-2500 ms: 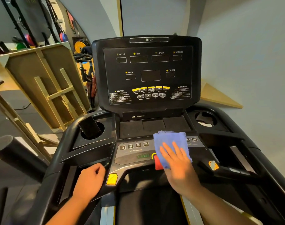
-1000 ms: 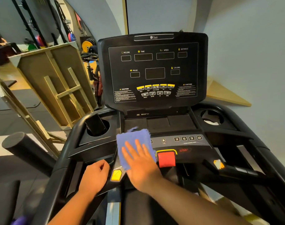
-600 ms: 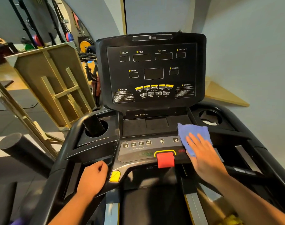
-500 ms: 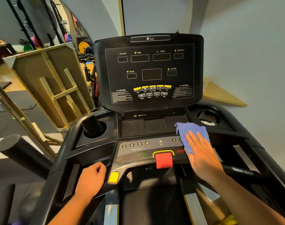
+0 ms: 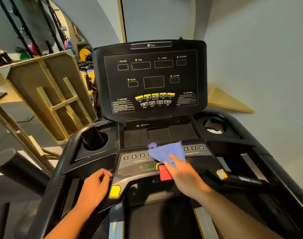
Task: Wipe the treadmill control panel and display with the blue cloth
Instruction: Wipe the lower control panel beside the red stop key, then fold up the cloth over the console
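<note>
Blue rumpled cloth (image 5: pixel 166 151) under right hand (image 5: pixel 183 175) on panel (image 5: pixel 135 163); left hand (image 5: pixel 95 187) round handrail (image 5: pixel 64 188)

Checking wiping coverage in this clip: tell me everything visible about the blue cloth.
The blue cloth is a soft, fuzzy-looking lavender-blue rag, bunched into a rough triangle, one ragged corner raised at its left. It lies mid-way along the grey treadmill control panel, covering some number keys, just above the red square button. The right hand presses its near edge with straight fingers. The left hand grips the black console ledge, apart from it.
</note>
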